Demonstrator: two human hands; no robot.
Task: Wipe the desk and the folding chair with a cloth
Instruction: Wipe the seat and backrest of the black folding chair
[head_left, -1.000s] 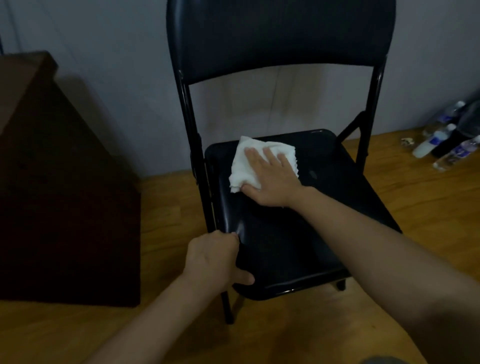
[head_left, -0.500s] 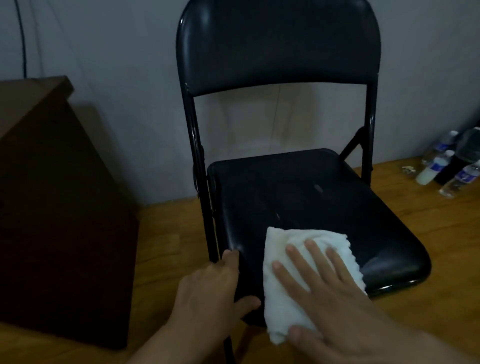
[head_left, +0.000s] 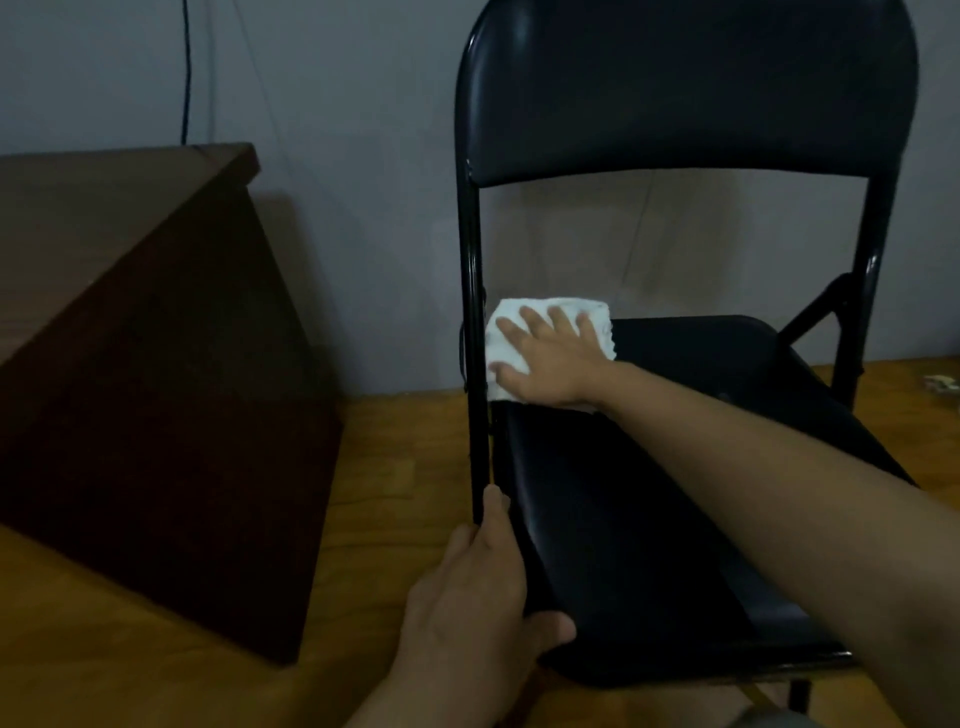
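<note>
White cloth lies at the rear left corner of the chair seat, pressed flat under the right hand, whose fingers are spread straight. The left hand grips the chair's front left edge to steady it. The seat wipe looks under way and the backrest probably remains. Whether the desk, left of the chair, is done cannot be told. No writing is legible.

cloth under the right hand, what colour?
White, plain with no pattern visible. The cloth shows best in the head view, lying on the black chair seat.
</note>
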